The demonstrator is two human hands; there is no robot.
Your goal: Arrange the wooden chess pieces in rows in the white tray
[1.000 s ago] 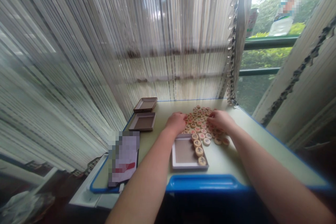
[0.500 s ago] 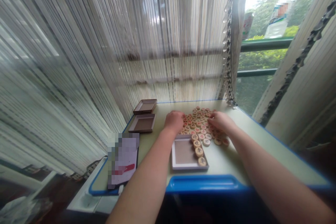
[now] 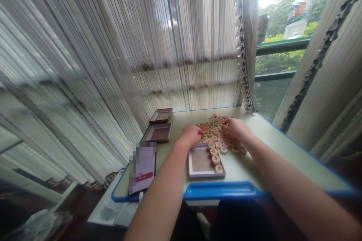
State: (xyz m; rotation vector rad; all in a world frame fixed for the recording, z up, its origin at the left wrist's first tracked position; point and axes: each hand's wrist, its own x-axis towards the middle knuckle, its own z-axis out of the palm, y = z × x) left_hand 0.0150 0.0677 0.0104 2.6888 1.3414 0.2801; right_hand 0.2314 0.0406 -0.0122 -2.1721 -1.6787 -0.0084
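Observation:
Several round wooden chess pieces (image 3: 215, 127) lie in a heap on the pale green table (image 3: 271, 147). My left hand (image 3: 190, 134) rests at the heap's left edge with fingers curled; what it holds is hidden. My right hand (image 3: 235, 128) lies on the heap's right side, fingers bent down onto the pieces. In front of the heap a shallow grey tray (image 3: 201, 162) carries a row of pieces (image 3: 215, 156) along its right side.
Two brown box halves (image 3: 158, 132) (image 3: 161, 116) sit at the table's far left. A phone-like flat object (image 3: 143, 167) lies on the left near corner. String curtains (image 3: 113, 45) hang behind and left; a window with green rails (image 3: 283, 45) is at right.
The view has shifted so the table sits a little right and farther. My left hand has drawn back slightly toward the tray's far left corner. My right hand stays on the heap.

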